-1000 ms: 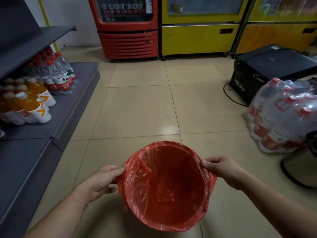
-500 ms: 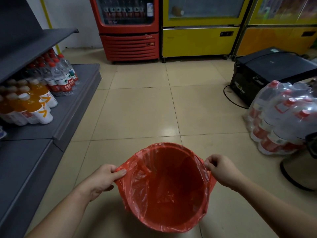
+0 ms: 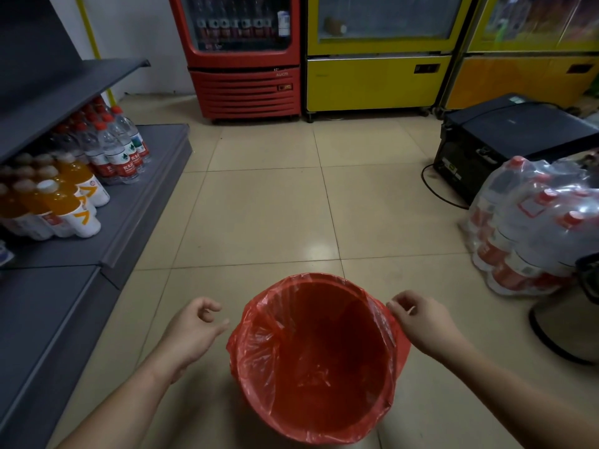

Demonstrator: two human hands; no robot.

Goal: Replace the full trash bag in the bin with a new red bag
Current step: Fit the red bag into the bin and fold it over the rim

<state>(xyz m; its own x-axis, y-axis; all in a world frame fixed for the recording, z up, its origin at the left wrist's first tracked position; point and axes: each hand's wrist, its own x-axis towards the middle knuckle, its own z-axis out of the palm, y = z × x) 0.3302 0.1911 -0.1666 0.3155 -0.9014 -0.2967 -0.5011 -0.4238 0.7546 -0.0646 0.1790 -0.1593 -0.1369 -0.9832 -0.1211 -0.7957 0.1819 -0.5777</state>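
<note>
- Bin stands on the tiled floor, lined with the red bag, film folded over the rim all round.
- Left hand is off the bag, just beside the rim, fingers loosely curled, holding nothing.
- Right hand is at the right rim; fingertips look pinched on the film edge, hard to confirm.
- No full bag in view.
- Risk: left side bunches loosely, so the liner may slip inward once trash loads it.
- Risk: a hard tug from the right hand could tear the thin film or tip the bin.
</note>
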